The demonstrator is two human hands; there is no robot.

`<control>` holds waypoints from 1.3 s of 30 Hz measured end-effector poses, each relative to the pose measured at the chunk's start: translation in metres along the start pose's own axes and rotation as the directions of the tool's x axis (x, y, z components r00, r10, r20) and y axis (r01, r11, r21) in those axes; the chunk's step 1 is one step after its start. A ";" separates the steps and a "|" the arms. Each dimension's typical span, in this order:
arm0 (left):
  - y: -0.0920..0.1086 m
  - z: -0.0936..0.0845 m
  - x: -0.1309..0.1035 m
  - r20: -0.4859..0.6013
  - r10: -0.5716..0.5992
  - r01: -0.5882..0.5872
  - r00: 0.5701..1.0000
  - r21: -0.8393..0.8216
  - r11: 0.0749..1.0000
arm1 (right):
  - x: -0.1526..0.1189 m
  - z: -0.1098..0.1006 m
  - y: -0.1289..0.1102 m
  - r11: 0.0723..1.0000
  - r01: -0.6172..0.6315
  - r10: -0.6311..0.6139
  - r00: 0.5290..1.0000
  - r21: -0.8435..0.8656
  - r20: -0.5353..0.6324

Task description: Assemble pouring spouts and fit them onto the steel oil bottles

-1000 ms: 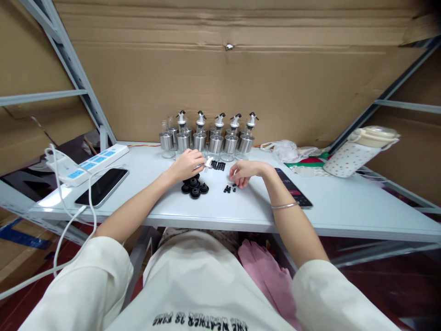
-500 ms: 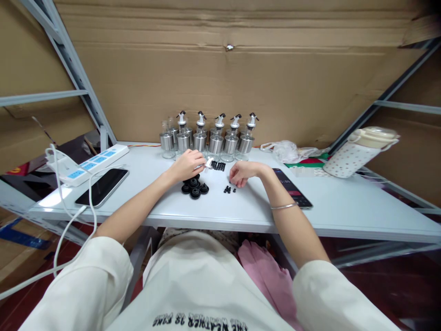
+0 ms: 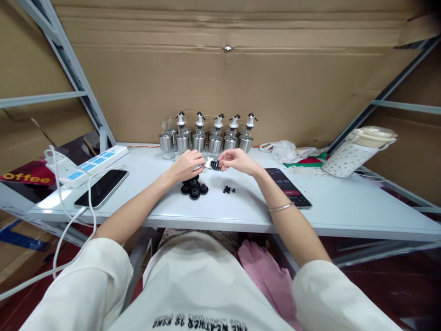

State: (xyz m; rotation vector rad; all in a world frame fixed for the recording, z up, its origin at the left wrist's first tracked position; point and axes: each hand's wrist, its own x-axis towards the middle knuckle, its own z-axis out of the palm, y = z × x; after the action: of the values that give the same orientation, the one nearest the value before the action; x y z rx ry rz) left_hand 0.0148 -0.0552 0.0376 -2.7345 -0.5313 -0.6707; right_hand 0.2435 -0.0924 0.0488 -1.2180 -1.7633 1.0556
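My left hand (image 3: 188, 165) is closed on a white pourer spout (image 3: 208, 163), its fingertips at the spout's left end. My right hand (image 3: 237, 161) is pinched close to the spout's right side. What it grips, if anything, is too small to make out. A row of short black parts (image 3: 216, 166) lies between the two hands, partly behind the right fingertips. Below my left hand sits a cluster of round black stoppers (image 3: 195, 187). Several tiny black pieces (image 3: 227, 189) lie on the table below my right hand.
Steel-sleeved glass bottles (image 3: 199, 141) stand along the back, several topped with white pourers. A power strip (image 3: 93, 165) and a phone (image 3: 102, 187) lie left; another phone (image 3: 287, 188) lies right. A plastic bag (image 3: 285, 151) and a dotted flask (image 3: 347, 154) are farther right.
My right hand has moved up and left, from the tiny black pieces to the white spout. My left hand stays in place with the spout.
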 end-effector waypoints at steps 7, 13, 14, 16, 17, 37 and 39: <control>0.001 -0.001 0.001 -0.007 0.015 -0.015 1.000 0.009 1.000 | 0.001 0.010 -0.003 0.984 0.138 -0.122 0.983 0.109 -0.136; 0.001 -0.001 0.000 -0.016 0.033 -0.033 0.999 0.028 0.999 | 0.001 0.015 -0.002 0.978 0.145 -0.126 0.983 0.147 -0.131; 0.001 -0.001 0.000 -0.016 0.032 -0.032 0.999 0.028 0.999 | 0.001 0.015 -0.002 0.977 0.147 -0.127 0.983 0.152 -0.131; 0.001 -0.001 0.000 -0.015 0.030 -0.029 0.999 0.027 0.999 | 0.001 0.015 -0.002 0.976 0.151 -0.131 0.982 0.156 -0.133; 0.001 -0.001 0.000 -0.013 0.027 -0.027 1.000 0.027 0.999 | 0.001 0.015 -0.001 0.976 0.152 -0.132 0.982 0.154 -0.133; 0.002 0.000 0.001 -0.036 0.015 -0.013 0.999 0.056 0.998 | -0.001 0.023 -0.002 0.775 -0.125 0.006 0.982 0.620 0.190; 0.001 0.000 0.001 -0.032 0.016 -0.014 0.999 0.061 0.998 | 0.000 0.022 -0.001 0.767 -0.142 0.003 0.976 0.626 0.217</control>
State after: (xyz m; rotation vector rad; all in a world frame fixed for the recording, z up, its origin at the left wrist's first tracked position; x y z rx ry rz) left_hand 0.0159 -0.0563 0.0375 -2.6641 -0.5140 -0.6831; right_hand 0.2231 -0.0976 0.0412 -0.7600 -1.3066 1.7042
